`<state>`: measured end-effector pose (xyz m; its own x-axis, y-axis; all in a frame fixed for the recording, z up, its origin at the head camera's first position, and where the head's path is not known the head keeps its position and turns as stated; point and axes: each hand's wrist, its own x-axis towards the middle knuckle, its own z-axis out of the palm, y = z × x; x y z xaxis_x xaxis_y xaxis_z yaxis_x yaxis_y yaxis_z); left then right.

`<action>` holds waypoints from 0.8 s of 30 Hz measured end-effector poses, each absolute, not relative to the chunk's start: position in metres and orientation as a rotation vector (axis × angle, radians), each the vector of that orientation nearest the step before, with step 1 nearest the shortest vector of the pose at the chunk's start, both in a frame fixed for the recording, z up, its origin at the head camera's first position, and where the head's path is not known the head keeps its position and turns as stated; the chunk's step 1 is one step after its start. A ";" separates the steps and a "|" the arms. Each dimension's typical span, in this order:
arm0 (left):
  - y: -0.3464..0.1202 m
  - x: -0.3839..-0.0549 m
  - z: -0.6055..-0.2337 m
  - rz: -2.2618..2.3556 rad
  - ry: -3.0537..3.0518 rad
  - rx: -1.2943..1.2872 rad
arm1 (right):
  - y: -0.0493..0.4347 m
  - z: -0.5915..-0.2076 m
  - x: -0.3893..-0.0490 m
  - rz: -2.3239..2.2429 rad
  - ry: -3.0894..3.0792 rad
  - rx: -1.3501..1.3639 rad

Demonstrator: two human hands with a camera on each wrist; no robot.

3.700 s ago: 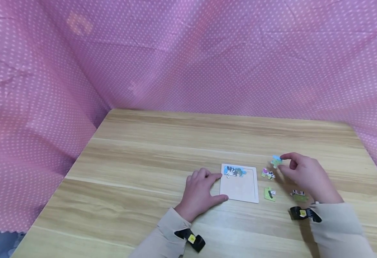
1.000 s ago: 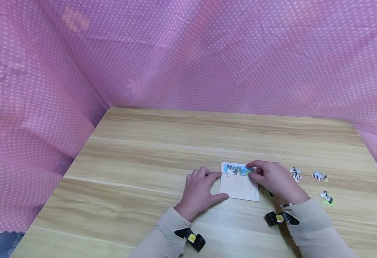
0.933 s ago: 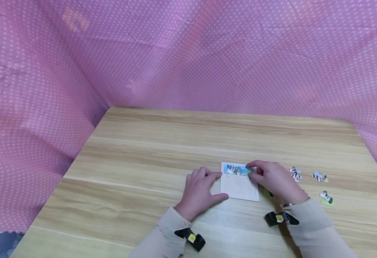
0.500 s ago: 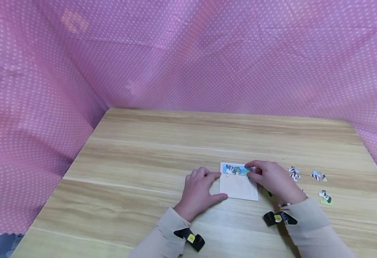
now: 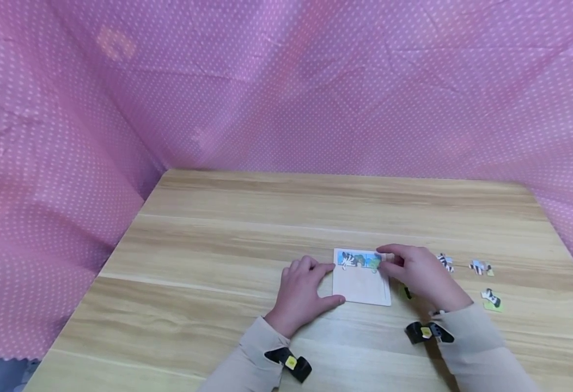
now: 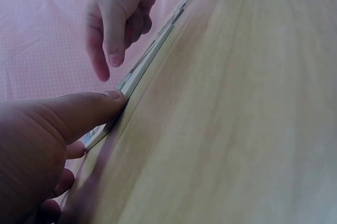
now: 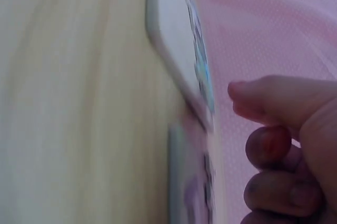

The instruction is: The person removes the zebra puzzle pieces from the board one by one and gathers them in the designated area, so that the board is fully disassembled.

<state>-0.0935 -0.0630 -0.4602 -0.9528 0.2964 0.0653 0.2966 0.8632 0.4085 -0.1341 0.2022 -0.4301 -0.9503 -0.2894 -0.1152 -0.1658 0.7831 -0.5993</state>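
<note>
A square puzzle board (image 5: pixel 362 288) lies flat on the table, with a row of zebra-picture pieces (image 5: pixel 350 259) along its far edge. At the right end of that row sits a blue and green puzzle piece (image 5: pixel 373 263). My left hand (image 5: pixel 300 294) rests at the board's left side, thumb on the near corner and index fingertip at the edge. Over the board's right edge hovers my right hand (image 5: pixel 419 275), thumb and index finger parted. In the right wrist view nothing shows between those fingers, which stand clear of the board (image 7: pixel 176 34).
Loose puzzle pieces lie right of the board: a striped one (image 5: pixel 445 262), another striped one (image 5: pixel 480 267), and a zebra-head one (image 5: pixel 492 299). A dark and green piece (image 5: pixel 407 293) is partly hidden by the right hand. Pink dotted cloth (image 5: pixel 316 109) hangs behind the wooden table (image 5: pixel 227 245).
My right hand picked up the blue and green piece, brought it left onto the board, and has now let go, moving slightly right. The left hand has stayed at the board's edge.
</note>
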 end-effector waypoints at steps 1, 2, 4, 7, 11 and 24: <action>-0.063 -0.093 -0.461 -0.661 -3.030 -0.483 | 0.205 -0.430 -0.133 -0.905 2.777 -0.355; -0.063 -0.093 -0.462 -0.662 -3.028 -0.482 | 0.209 -0.430 -0.132 -0.903 2.780 -0.352; -0.063 -0.093 -0.463 -0.661 -3.024 -0.479 | 0.216 -0.429 -0.131 -0.888 2.796 -0.354; -0.063 -0.093 -0.463 -0.660 -3.026 -0.475 | 0.227 -0.429 -0.129 -0.861 2.818 -0.368; -0.064 -0.093 -0.463 -0.673 -3.034 -0.472 | 0.238 -0.429 -0.127 -0.837 2.820 -0.335; -0.064 -0.092 -0.463 -0.674 -3.024 -0.478 | 0.243 -0.433 -0.129 -0.723 2.816 -0.254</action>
